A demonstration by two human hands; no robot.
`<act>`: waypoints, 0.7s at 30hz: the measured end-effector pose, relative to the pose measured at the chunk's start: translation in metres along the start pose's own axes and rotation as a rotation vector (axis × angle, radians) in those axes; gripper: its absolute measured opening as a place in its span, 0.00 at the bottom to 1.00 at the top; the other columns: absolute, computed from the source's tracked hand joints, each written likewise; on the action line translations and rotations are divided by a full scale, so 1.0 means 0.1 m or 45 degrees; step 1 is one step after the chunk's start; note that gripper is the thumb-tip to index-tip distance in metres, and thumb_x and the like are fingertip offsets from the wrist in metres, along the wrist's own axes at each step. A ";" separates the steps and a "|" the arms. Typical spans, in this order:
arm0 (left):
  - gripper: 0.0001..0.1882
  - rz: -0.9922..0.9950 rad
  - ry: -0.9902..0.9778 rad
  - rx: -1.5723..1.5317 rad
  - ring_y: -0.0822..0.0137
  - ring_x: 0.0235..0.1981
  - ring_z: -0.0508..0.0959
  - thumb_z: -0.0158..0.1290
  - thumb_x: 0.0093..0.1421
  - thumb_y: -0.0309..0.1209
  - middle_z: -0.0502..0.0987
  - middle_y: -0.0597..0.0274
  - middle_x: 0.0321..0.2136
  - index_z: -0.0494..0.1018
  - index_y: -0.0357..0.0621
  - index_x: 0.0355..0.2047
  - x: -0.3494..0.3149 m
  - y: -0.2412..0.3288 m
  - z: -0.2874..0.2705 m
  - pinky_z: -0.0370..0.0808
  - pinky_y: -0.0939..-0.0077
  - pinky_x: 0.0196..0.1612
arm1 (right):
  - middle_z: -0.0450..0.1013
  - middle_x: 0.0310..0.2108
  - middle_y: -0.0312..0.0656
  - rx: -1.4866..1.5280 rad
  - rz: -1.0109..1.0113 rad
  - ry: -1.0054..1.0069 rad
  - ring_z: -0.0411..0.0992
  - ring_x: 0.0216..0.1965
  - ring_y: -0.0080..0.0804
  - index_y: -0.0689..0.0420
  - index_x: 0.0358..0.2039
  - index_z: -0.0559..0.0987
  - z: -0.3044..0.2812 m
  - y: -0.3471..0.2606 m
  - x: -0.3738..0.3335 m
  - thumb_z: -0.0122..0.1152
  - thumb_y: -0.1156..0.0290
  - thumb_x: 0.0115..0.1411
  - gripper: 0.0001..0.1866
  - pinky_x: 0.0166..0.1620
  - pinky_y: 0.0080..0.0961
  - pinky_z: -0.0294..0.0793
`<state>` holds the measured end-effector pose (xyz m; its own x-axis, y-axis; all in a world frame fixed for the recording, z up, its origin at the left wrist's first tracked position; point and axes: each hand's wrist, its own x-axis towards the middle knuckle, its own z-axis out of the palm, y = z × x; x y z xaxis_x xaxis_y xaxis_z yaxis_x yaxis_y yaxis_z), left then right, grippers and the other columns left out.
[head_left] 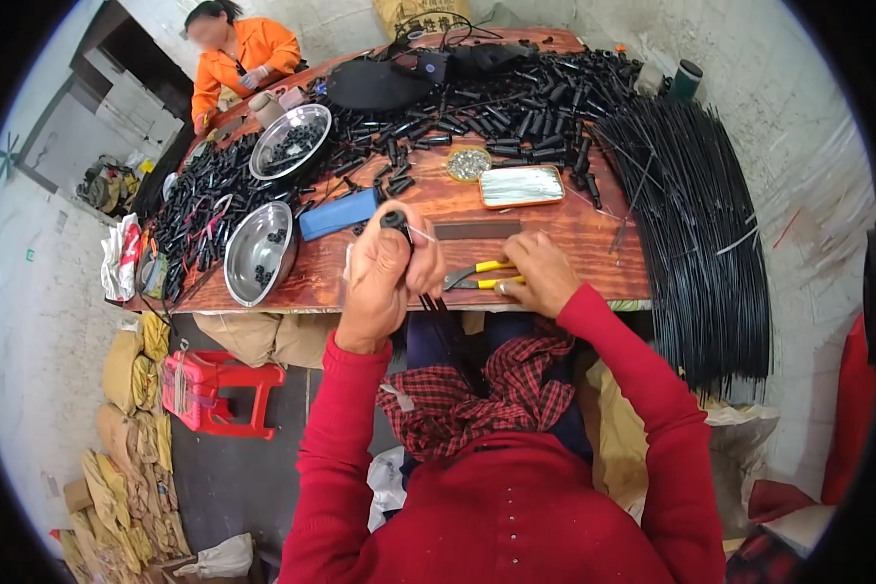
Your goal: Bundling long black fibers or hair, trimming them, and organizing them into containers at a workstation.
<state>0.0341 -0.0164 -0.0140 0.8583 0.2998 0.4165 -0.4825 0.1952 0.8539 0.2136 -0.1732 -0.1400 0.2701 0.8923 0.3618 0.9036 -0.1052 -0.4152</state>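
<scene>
**Pliers (483, 266) lie across the gap, nose toward the black fitting (394, 220)**

Tabletop (594, 248): reddish wood, loaded with dark parts along its far and left sides. A thick bundle of black rods (701, 243) hangs over its right end.

Right hand (543, 275): at the near edge, half curled, thumb and fingers spread across the yellow handles. It touches the pliers; whether it grips them firmly or only rests there, cannot tell. It is the nearer hand to the handles.

Left hand (375, 277): raised, fingers closed around the black fitting, thumb along its near side.

Pliers: directly left of the right hand, long axis running roughly left to right. Handles splayed. The nose comes just beside the left hand's fingers; contact not resolved.

Black fitting: up and to the left from the pliers' nose, at the top of the left hand's grip. Its round end shows; its axis is hard to judge from above. Dark strands (440, 319) run from below this hand down toward the lap.

Unclear: the fitting's lower part is covered by fingers; the strands' join to it is hidden. A thin pale strand (420, 233) shows beside the fitting, its ends lost at this scale.
</scene>
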 end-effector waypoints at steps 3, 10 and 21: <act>0.23 -0.014 -0.091 -0.154 0.78 0.16 0.55 0.49 0.70 0.52 0.57 0.73 0.17 0.62 0.45 0.36 -0.03 -0.01 -0.03 0.57 0.81 0.19 | 0.71 0.44 0.43 -0.024 -0.024 -0.018 0.69 0.46 0.48 0.54 0.41 0.74 0.03 -0.07 -0.03 0.71 0.65 0.51 0.19 0.48 0.42 0.72; 0.20 -0.024 -0.062 -0.438 0.80 0.16 0.53 0.48 0.71 0.50 0.55 0.76 0.18 0.66 0.45 0.46 -0.09 -0.07 -0.11 0.51 0.82 0.20 | 0.70 0.43 0.40 -0.048 -0.034 -0.004 0.68 0.47 0.43 0.54 0.36 0.78 0.05 -0.04 -0.10 0.72 0.65 0.51 0.14 0.47 0.41 0.73; 0.20 -0.004 0.040 -0.380 0.81 0.17 0.52 0.49 0.71 0.50 0.55 0.75 0.18 0.64 0.45 0.43 -0.06 -0.07 -0.12 0.50 0.82 0.20 | 0.68 0.40 0.42 -0.084 -0.146 -0.035 0.69 0.44 0.44 0.57 0.32 0.75 0.08 0.05 0.00 0.72 0.64 0.50 0.16 0.40 0.42 0.74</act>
<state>0.0300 -0.0088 -0.0263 0.8561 0.3266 0.4005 -0.5142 0.4603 0.7237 0.2154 -0.1699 -0.1490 0.1551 0.9117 0.3804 0.9482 -0.0293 -0.3164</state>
